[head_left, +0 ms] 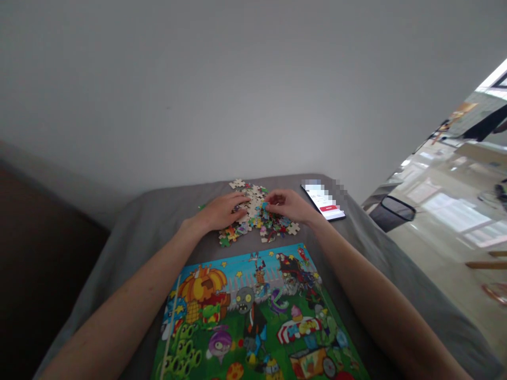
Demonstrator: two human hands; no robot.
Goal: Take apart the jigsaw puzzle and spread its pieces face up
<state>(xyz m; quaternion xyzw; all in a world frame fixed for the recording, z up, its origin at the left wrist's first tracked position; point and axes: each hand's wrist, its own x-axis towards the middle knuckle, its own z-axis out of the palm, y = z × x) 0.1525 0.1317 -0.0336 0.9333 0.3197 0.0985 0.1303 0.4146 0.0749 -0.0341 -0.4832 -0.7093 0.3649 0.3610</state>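
1. Bare forearms [119, 311] extended over grey cloth [130, 253]; jigsaw pieces [255, 224] heaped just beyond cartoon puzzle picture [253, 316].
2. Left hand [222, 212]: fingers spread on heap, apparently holding nothing.
3. Right hand [287, 206]: fingers curled at heap; piece possibly pinched, view too small to tell.
4. Judged step: sorting loose pieces; next need, one piece lifted clear.

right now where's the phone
In the head view, the smartphone lies on the grey cloth, beyond the right hand, right of the puzzle pieces.
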